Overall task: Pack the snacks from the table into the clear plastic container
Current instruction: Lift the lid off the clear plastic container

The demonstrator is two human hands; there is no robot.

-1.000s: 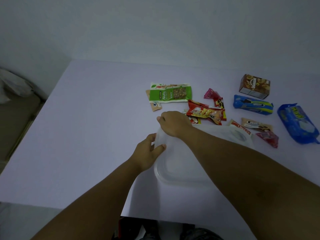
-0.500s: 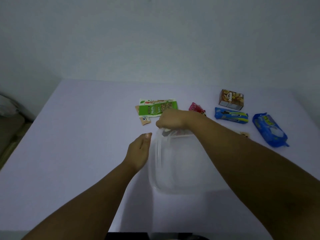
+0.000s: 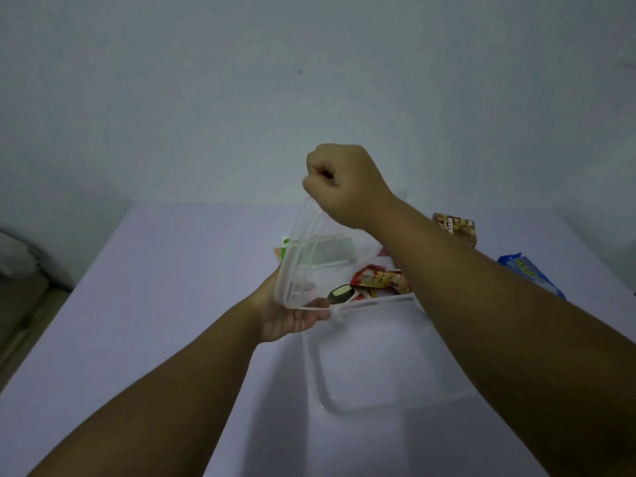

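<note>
The right hand (image 3: pixel 347 184) is clenched in a pinch grip on the top edge of the clear lid (image 3: pixel 303 263), which stands tilted up, nearly on its side. The left hand (image 3: pixel 292 315) has its grip on the lid's lower corner, fingers curled under the rim, though the clear plastic makes the exact contact hard to read. The container (image 3: pixel 378 404) sits open on the desk (image 3: pixel 155 304) just below the lid, near the person, and looks empty.

The step in hand seems to be getting the lid out of the way. It is best swung off to the bare left side of the desk and laid flat, well apart from the container's mouth. The lid is thin and will flex, so both hands should carry it.

The snacks lie beyond the container: a red packet (image 3: pixel 378 282), a brown box (image 3: pixel 456 228), a blue packet (image 3: pixel 530 273). None is packed yet.
</note>
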